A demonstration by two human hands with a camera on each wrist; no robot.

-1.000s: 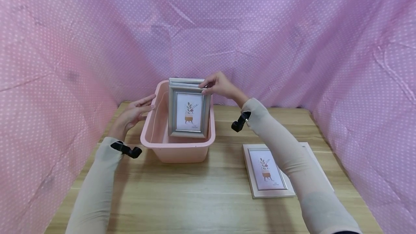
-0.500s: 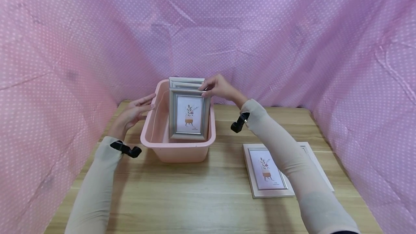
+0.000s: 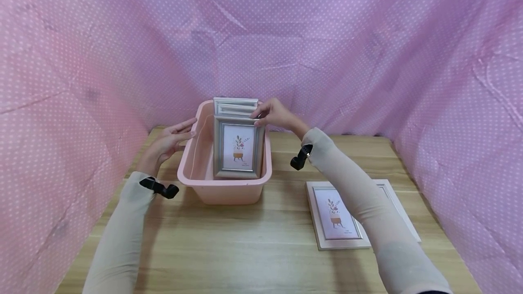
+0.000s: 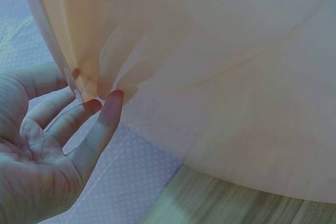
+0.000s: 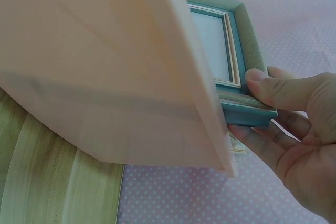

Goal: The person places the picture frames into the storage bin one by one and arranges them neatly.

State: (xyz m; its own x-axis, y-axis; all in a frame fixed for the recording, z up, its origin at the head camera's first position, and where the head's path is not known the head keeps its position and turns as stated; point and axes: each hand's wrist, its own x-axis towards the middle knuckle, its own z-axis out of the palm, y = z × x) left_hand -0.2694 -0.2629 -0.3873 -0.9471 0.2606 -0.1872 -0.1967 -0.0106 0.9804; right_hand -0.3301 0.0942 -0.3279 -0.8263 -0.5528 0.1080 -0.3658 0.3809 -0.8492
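A pink plastic tub (image 3: 226, 193) stands on the table, with several picture frames upright inside it. My right hand (image 3: 278, 114) pinches the top right corner of the frontmost one, a silver-grey picture frame (image 3: 239, 149) with a potted-plant print. In the right wrist view the thumb lies on the face of that frame (image 5: 247, 45) and the fingers are behind it. Paler picture frames (image 3: 235, 102) rise behind it, mostly covered. Against the tub's outer left wall rests my left hand (image 3: 165, 143), its fingers extended; in the left wrist view the fingertips (image 4: 111, 103) touch the pink wall.
On the right of the wooden table (image 3: 245, 248) lies a white picture frame (image 3: 337, 214) with the same print. Another white frame (image 3: 402, 210) shows partly beneath the right forearm. A pink dotted cloth (image 3: 261, 49) hangs around the back and sides.
My right hand has moved down and slightly toward me, lowering the silver-grey picture frame deeper into the tub. More of the frames behind it shows. The left hand has stayed in place.
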